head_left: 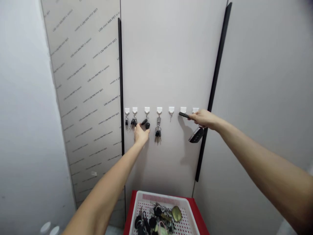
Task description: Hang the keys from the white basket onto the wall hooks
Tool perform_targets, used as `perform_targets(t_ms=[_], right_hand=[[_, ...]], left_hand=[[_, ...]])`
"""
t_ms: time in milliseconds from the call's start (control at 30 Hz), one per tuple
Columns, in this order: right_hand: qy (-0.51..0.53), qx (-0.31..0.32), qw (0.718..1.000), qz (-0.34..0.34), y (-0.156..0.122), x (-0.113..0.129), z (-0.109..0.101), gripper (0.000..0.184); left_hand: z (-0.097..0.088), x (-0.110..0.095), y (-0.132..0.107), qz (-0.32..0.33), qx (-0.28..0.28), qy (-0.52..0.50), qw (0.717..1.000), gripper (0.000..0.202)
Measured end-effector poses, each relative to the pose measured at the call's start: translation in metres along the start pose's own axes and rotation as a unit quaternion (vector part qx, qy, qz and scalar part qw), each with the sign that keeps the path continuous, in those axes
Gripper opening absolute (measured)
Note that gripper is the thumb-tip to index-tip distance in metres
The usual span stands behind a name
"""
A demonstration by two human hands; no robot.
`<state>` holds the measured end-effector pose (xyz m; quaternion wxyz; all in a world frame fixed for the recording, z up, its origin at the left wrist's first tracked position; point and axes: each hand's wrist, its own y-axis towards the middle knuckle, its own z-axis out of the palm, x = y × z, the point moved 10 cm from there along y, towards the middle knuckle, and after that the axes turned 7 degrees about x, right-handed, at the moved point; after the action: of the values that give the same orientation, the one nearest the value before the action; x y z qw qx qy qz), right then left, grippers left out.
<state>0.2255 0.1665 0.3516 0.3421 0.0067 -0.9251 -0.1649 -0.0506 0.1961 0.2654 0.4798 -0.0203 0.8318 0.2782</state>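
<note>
My left hand (141, 134) is closed around a bunch of black-headed keys (144, 122) that hangs from one of the white wall hooks (147, 110). At the right end of the row, my right hand (202, 118) pinches a flat dark piece (184, 115), perhaps a key or tag, that sticks out to the left. Below that hand hangs a black car key fob (196, 135) with buttons. The hand partly covers the last hook (195, 110); whether the fob's ring is on it, I cannot tell.
Other hooks carry small black keys (126, 123), more keys (133, 122), a clip with several keys (158, 133) and a single small key (171, 117). Below, a white perforated basket (161, 197) full of keys stands on a red surface (199, 217). Black vertical strips (221, 54) edge the panel.
</note>
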Motion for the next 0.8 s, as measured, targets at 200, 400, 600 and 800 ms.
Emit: perform_targets(t_ms=[200,400,600,800], right_hand=[[0.111,-0.14,0.983,-0.052,0.004,0.023,-0.035,0.021],[0.093,0.055,0.99,-0.093,-0.021,0.034,0.047,0.025],[-0.034,0.363,0.924,-0.118,-0.117,-0.026,0.209,0.022],[-0.067,0.472,0.875,-0.085,-0.178,-0.078,0.289,0.02]], left_hand=[[-0.002,-0.011,0.0,-0.013,-0.018,0.095,0.995,0.028],[0.011,-0.019,0.007,0.004,0.039,-0.013,0.999,0.018],[0.004,-0.031,0.017,0.027,0.1,-0.244,0.964,0.01],[-0.027,-0.061,0.023,0.031,0.127,-0.336,0.933,0.009]])
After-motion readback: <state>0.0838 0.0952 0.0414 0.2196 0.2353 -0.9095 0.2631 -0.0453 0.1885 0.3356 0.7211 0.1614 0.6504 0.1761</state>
